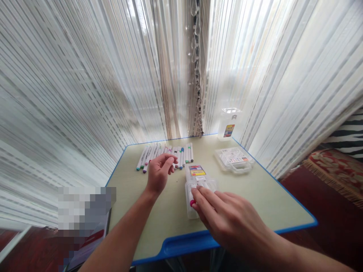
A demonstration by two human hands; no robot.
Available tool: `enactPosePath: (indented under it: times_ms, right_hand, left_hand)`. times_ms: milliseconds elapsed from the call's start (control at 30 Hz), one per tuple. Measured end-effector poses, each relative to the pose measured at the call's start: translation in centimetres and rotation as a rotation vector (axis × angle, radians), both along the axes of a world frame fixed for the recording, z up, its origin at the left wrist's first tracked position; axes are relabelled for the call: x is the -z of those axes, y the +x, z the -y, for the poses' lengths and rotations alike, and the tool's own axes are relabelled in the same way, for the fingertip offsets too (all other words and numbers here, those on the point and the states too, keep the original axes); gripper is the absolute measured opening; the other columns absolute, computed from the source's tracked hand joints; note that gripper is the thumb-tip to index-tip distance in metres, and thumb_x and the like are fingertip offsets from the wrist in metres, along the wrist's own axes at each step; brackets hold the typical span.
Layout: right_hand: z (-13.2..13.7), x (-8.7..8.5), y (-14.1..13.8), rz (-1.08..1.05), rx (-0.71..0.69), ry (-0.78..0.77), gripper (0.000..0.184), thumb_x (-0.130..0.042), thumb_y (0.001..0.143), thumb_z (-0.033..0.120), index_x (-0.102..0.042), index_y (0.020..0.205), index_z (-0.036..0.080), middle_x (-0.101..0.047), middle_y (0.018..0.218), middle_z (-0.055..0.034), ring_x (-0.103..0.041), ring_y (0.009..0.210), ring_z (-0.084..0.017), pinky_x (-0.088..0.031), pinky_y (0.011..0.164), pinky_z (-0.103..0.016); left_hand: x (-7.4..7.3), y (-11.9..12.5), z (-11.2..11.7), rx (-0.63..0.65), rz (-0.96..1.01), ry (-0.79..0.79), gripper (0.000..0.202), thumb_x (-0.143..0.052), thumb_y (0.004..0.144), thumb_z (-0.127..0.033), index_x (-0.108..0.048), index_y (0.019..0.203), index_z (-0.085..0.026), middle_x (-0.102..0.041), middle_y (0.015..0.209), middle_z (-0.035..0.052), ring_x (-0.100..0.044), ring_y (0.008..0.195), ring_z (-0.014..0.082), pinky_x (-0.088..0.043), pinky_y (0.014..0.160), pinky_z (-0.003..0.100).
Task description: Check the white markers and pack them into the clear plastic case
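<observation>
My right hand (227, 217) is over an open clear plastic case (192, 212) near the front of the table. Its fingers close on a white marker with a pink end (193, 203), partly hidden by the hand. Other white markers in the case are mostly covered. The case's lid (197, 172) lies back, bearing a yellow and red label. My left hand (159, 172) hovers beside a row of white markers (155, 152) with coloured ends. Its fingers are loosely curled and apart, with nothing visible in them.
A closed clear case (235, 160) with a handle lies at the right. Behind it, another clear case or lid (229, 130) stands upright at the table's back corner. The table (269, 204) has a blue rim, and string curtains (136, 75) hang behind it.
</observation>
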State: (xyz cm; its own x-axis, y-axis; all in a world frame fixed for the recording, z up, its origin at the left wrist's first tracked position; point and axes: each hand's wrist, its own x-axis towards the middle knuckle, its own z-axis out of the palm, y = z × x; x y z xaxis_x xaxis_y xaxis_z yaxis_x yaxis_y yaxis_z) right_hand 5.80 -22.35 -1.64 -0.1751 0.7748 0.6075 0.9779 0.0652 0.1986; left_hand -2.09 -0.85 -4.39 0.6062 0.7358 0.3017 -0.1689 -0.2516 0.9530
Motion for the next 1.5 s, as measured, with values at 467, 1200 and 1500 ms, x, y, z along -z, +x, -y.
enactPosePath:
  times_ms: [467,1200,1500]
  right_hand:
    - [-4.5,-5.1,9.3,-0.433,0.103,0.359,0.035,-0.057,0.094,0.028,-0.062,0.061,0.019,-0.060,0.050,0.0004,-0.052,0.044,-0.011,-0.039,0.051,-0.026]
    - [-10.4,4.9,12.0,-0.795,0.158,0.039,0.036,-0.053,0.084,0.029,-0.032,0.055,0.023,-0.039,0.050,0.0040,-0.031,0.051,-0.010,-0.026,0.055,-0.028]
    - [-10.7,5.3,12.4,-0.816,0.069,0.010,0.024,-0.056,0.086,0.024,-0.052,0.063,0.019,-0.061,0.060,-0.0015,-0.049,0.054,-0.012,-0.034,0.058,-0.026]
  left_hand:
    - [0.3,0.0,0.2,-0.066,-0.107,0.189,0.024,-0.058,0.086,-0.035,-0.071,0.081,-0.015,-0.065,0.065,0.0022,-0.051,0.050,0.0115,-0.038,0.049,0.023]
    - [2.0,0.1,-1.7,-0.258,-0.399,0.548,0.038,-0.050,0.068,-0.020,-0.016,0.051,-0.022,-0.015,0.053,-0.0045,-0.020,0.051,0.0101,-0.020,0.053,0.026]
    - [1.6,0.2,-1.4,-0.290,-0.469,0.574,0.039,-0.054,0.076,-0.029,-0.025,0.052,-0.022,-0.024,0.049,-0.0062,-0.029,0.050,0.0105,-0.024,0.056,0.026]
